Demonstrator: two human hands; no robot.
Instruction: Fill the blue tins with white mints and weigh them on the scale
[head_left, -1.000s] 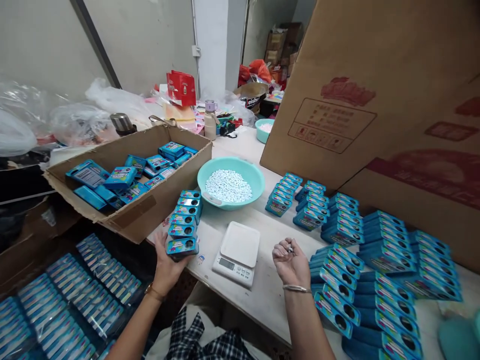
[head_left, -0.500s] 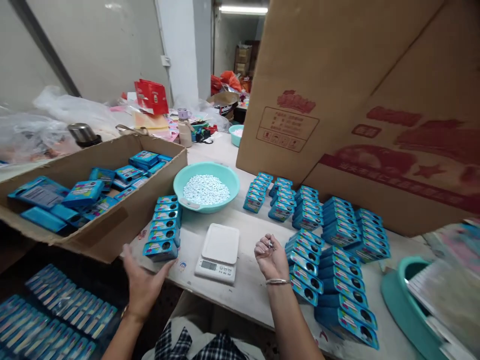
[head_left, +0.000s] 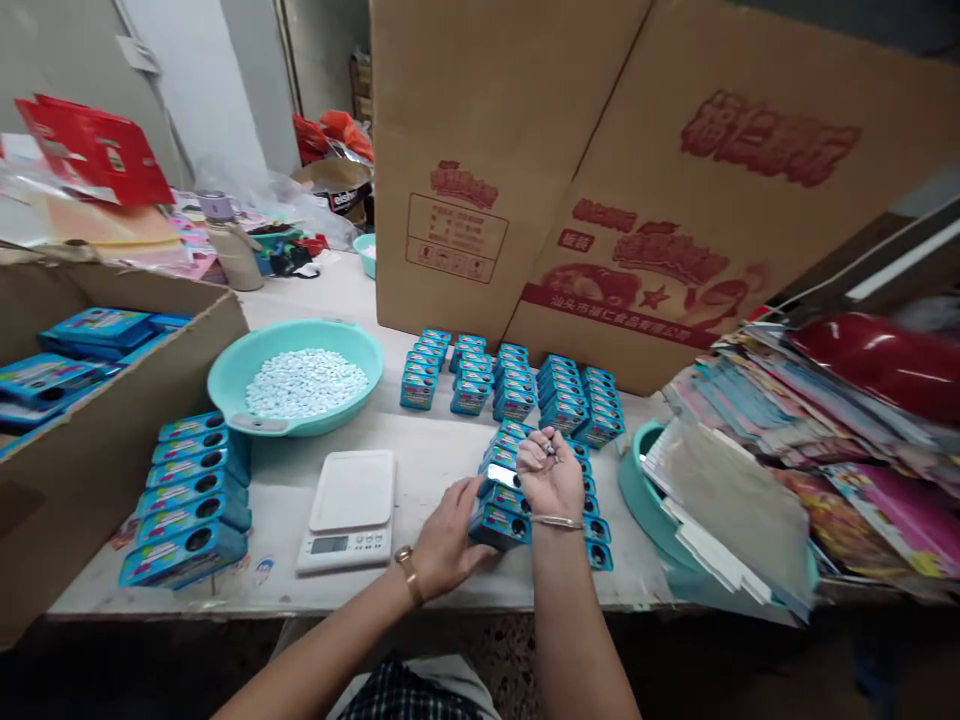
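My left hand (head_left: 446, 540) grips the near end of a row of small blue boxes (head_left: 501, 500) on the table, fingers curled on the front box. My right hand (head_left: 551, 472) hovers just above that same row as a loose fist, pinching a small dark object I cannot make out. Left of them sits a white digital scale (head_left: 349, 510). A turquoise bowl (head_left: 225, 385) holding small white tablets (head_left: 306, 381) stands behind the scale. Another row of blue boxes (head_left: 189, 500) lies at the left by a cardboard box.
Further rows of blue boxes (head_left: 510, 385) stand before large brown cartons (head_left: 600, 170). An open cardboard box (head_left: 97, 430) with blue boxes is at the left. A second turquoise basin (head_left: 637, 490) with stacked printed sheets (head_left: 787, 450) lies to the right. Clutter fills the far table.
My view swung to the right. My left hand left the left row of boxes and crossed over to grip the row beside my right hand. The right fist stayed closed.
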